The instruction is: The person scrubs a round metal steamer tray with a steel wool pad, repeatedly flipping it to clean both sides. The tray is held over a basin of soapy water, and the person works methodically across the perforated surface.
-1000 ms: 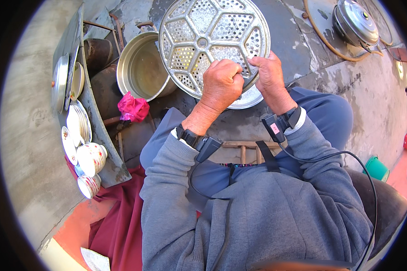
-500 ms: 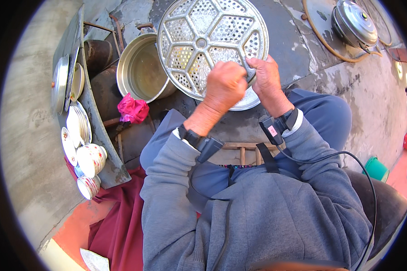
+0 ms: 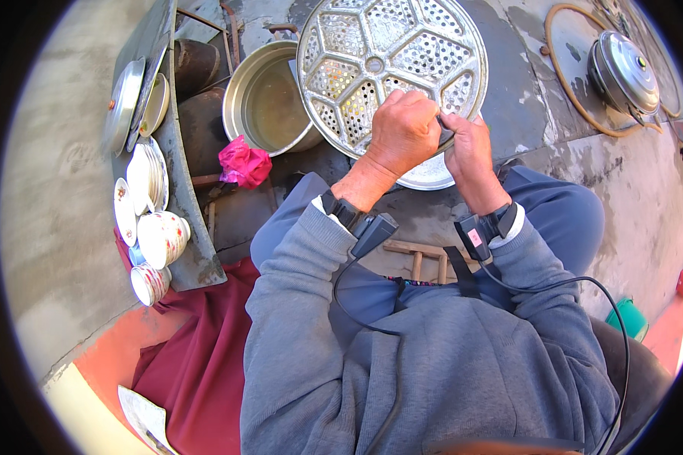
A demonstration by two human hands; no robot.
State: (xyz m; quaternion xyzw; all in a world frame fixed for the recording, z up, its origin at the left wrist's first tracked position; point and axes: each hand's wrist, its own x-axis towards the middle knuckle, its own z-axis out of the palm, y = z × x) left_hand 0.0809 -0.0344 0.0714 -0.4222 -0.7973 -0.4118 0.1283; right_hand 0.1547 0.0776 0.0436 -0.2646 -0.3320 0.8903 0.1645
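Note:
A round perforated metal steamer tray (image 3: 391, 38) with a flower-like ridge pattern is tilted up before me. My left hand (image 3: 404, 135) is a closed fist against its lower part; what lies inside the fist is hidden. My right hand (image 3: 467, 152) grips the lower right rim, thumb up beside a small dark piece I cannot make out. Another silvery round piece (image 3: 425, 177) shows under the tray. Left of it stand a metal pot (image 3: 265, 106) with cloudy liquid and a crumpled pink bag or cloth (image 3: 244, 161).
On the left a slanted board (image 3: 197, 235) carries metal lids (image 3: 120, 106), floral bowls (image 3: 159, 239) and stacked plates (image 3: 140, 174). A lidded pot (image 3: 622, 72) sits at upper right among hoses (image 3: 561, 76). A green bucket (image 3: 626, 318) is at lower right; maroon fabric (image 3: 197, 349) lies lower left.
The whole view has shifted, so surroundings appear further right on the left side. My left fist shifts slightly against the tray; my right hand keeps hold of the rim.

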